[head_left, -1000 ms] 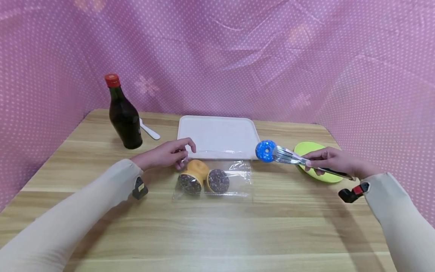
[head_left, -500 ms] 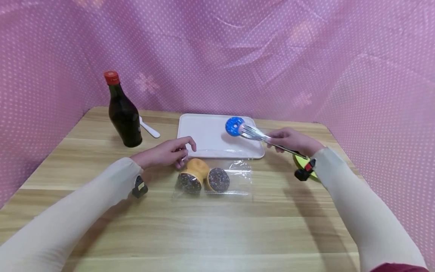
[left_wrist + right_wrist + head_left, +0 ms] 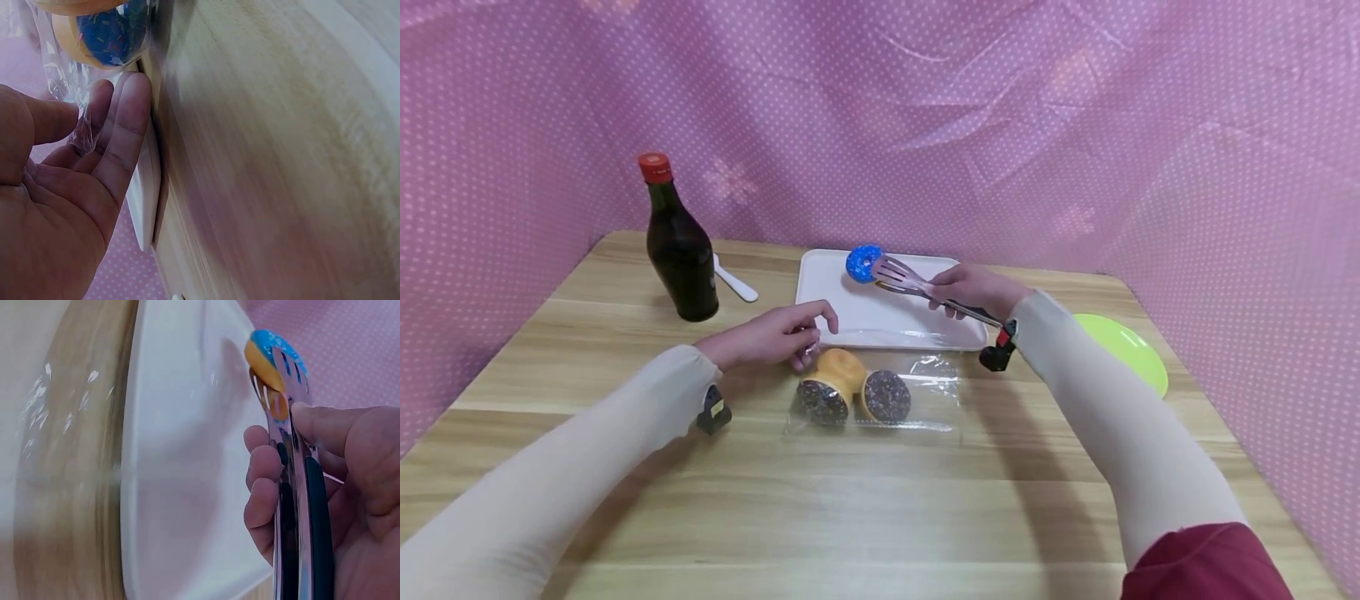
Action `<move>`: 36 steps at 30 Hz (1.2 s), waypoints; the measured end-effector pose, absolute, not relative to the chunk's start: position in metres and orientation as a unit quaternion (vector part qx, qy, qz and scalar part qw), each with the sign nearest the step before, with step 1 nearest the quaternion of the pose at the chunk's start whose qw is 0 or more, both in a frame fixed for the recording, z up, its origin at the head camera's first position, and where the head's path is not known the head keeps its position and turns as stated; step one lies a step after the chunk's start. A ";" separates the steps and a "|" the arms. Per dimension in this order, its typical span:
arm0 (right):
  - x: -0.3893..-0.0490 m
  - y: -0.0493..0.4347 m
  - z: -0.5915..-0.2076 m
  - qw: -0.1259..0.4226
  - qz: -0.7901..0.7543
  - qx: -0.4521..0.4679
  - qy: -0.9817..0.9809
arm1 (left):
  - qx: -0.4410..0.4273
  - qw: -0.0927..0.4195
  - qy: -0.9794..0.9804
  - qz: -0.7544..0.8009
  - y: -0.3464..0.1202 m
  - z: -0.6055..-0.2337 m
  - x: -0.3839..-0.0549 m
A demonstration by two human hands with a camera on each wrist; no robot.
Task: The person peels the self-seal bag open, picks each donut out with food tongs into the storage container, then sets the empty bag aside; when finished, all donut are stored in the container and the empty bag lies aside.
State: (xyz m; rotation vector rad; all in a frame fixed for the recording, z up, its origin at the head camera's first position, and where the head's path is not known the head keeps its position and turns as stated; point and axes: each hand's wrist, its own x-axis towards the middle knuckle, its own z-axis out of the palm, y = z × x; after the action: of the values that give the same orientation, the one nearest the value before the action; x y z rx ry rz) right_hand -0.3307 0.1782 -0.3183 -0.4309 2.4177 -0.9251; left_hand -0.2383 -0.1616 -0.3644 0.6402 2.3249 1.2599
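Observation:
My right hand (image 3: 977, 290) grips metal tongs (image 3: 294, 434) with slotted ends and dark handle strips. Pinched in their tips is a doughnut (image 3: 862, 264) with speckled blue icing and a tan base. It hangs above the back left part of a white tray (image 3: 880, 315). My left hand (image 3: 767, 337) pinches the edge of a clear plastic bag (image 3: 936, 404) between thumb and fingers, as the left wrist view shows (image 3: 87, 128). Inside the bag lie a tan doughnut (image 3: 842, 367) and dark-iced, sprinkled doughnuts (image 3: 887, 397), in front of the tray.
A dark bottle (image 3: 681, 250) with a red cap stands at the left, near a white spreader-like utensil (image 3: 735, 279). A lime-green plate (image 3: 1131, 354) lies at the right, partly behind my right arm. Pink dotted cloth (image 3: 880, 125) hangs behind the wooden table (image 3: 880, 517).
My right hand has carried the tongs and blue doughnut leftward, from beside the green plate to over the white tray. The left hand and bag have stayed in place.

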 end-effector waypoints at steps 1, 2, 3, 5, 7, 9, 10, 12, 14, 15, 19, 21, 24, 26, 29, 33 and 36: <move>-0.332 0.175 -0.319 0.261 -0.348 -0.153 0.887 | 0.230 0.209 0.837 0.451 -0.161 -0.364 -0.238; -0.333 0.171 -0.318 0.265 -0.349 -0.150 0.886 | 0.231 0.210 0.838 0.449 -0.161 -0.364 -0.239; -0.334 0.167 -0.318 0.268 -0.346 -0.149 0.887 | 0.230 0.210 0.838 0.448 -0.161 -0.364 -0.239; -0.335 0.160 -0.318 0.276 -0.355 -0.141 0.882 | 0.229 0.211 0.837 0.449 -0.160 -0.363 -0.239; -0.336 0.152 -0.318 0.278 -0.368 -0.131 0.877 | 0.229 0.212 0.834 0.455 -0.159 -0.362 -0.239; -0.337 0.145 -0.319 0.279 -0.376 -0.122 0.875 | 0.229 0.213 0.829 0.463 -0.158 -0.362 -0.238; -0.337 0.142 -0.320 0.278 -0.382 -0.117 0.873 | 0.229 0.214 0.826 0.468 -0.158 -0.362 -0.238; -0.337 0.137 -0.322 0.276 -0.385 -0.112 0.874 | 0.229 0.214 0.824 0.472 -0.158 -0.363 -0.238; -0.338 0.133 -0.323 0.275 -0.386 -0.108 0.874 | 0.229 0.214 0.823 0.474 -0.158 -0.363 -0.238; -0.337 0.132 -0.323 0.275 -0.384 -0.109 0.875 | 0.229 0.215 0.822 0.475 -0.158 -0.363 -0.238; -0.336 0.127 -0.321 0.278 -0.379 -0.105 0.876 | 0.226 0.219 0.822 0.475 -0.158 -0.362 -0.238; -0.336 0.126 -0.319 0.280 -0.375 -0.101 0.878 | 0.225 0.221 0.821 0.476 -0.159 -0.362 -0.238; -0.337 0.125 -0.319 0.279 -0.371 -0.093 0.881 | 0.228 0.220 0.822 0.473 -0.159 -0.362 -0.238; -0.338 0.125 -0.319 0.275 -0.367 -0.090 0.884 | 0.229 0.219 0.823 0.471 -0.159 -0.363 -0.238; -0.337 0.125 -0.319 0.270 -0.362 -0.091 0.888 | 0.230 0.217 0.825 0.468 -0.159 -0.364 -0.238; -0.336 0.125 -0.317 0.260 -0.352 -0.094 0.894 | 0.229 0.218 0.823 0.472 -0.159 -0.365 -0.238; -0.336 0.126 -0.316 0.251 -0.340 -0.097 0.901 | 0.230 0.219 0.821 0.474 -0.159 -0.365 -0.238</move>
State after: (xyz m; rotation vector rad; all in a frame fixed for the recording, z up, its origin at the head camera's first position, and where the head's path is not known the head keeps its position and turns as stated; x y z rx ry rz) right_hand -0.3358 0.1255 -0.3163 -0.2642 2.4513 -0.9258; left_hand -0.2381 -0.1590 -0.3652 0.6371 2.2723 1.3103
